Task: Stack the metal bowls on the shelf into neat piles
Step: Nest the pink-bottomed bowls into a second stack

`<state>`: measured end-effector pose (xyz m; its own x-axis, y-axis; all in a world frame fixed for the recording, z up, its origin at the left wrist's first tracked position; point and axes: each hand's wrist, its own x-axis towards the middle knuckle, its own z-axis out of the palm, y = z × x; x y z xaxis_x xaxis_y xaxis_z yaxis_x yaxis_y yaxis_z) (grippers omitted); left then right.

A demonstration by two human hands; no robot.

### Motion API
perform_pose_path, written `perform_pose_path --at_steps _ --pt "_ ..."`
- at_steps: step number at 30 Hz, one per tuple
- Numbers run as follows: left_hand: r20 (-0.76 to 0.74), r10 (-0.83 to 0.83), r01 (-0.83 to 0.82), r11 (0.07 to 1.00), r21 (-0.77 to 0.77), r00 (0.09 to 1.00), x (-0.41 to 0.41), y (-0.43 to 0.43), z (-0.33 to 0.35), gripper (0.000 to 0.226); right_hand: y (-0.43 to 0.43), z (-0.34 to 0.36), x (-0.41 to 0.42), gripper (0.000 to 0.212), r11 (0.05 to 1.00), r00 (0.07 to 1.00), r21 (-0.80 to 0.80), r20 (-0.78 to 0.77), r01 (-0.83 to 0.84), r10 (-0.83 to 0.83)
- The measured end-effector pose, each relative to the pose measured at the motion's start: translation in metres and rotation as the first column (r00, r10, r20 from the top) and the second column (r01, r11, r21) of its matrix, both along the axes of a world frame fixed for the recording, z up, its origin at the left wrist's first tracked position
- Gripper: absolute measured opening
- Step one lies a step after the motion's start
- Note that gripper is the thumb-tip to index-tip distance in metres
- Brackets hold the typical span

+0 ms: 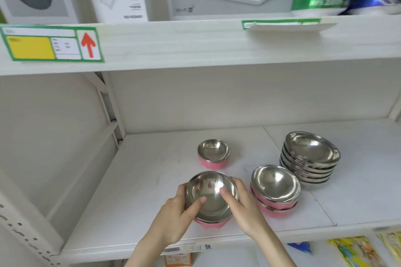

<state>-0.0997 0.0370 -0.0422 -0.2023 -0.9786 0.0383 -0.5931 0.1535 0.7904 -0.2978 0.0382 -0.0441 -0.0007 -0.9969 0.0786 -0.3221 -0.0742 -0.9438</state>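
Gripping the front bowl [211, 196] near the shelf's [134, 212] front edge, the left hand [173, 217] and right hand [245, 208] clasp its sides, thumbs inside.

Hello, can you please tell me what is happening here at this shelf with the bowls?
A person is sorting metal bowls on a white shelf. Both the left hand and the right hand hold a steel bowl with a pink outside at the front, thumbs inside it. To its right stands a small pile of pink bowls, and further right a taller pile of plain steel dishes. One pink bowl stands alone behind.
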Motion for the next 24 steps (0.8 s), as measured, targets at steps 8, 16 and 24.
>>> perform_pose_path --at_steps 8,16,24 --pt "-0.059 0.029 -0.032 0.998 -0.052 0.998 -0.09 -0.008 0.02 0.061 -0.009 0.031 -0.09 0.024 0.998 0.997 -0.049 -0.064 -0.041 0.038" --pt "-0.056 0.007 -0.013 0.995 -0.098 0.998 -0.152 -0.034 0.023 0.061 -0.027 0.033 -0.15 0.03 0.996 0.999 -0.085 -0.051 0.009 -0.014" --pt "0.031 0.016 -0.014 0.997 -0.073 0.999 -0.178 -0.05 0.011 0.061 -0.041 0.014 -0.173 0.028 0.997 0.998 -0.063 -0.052 0.043 -0.047"
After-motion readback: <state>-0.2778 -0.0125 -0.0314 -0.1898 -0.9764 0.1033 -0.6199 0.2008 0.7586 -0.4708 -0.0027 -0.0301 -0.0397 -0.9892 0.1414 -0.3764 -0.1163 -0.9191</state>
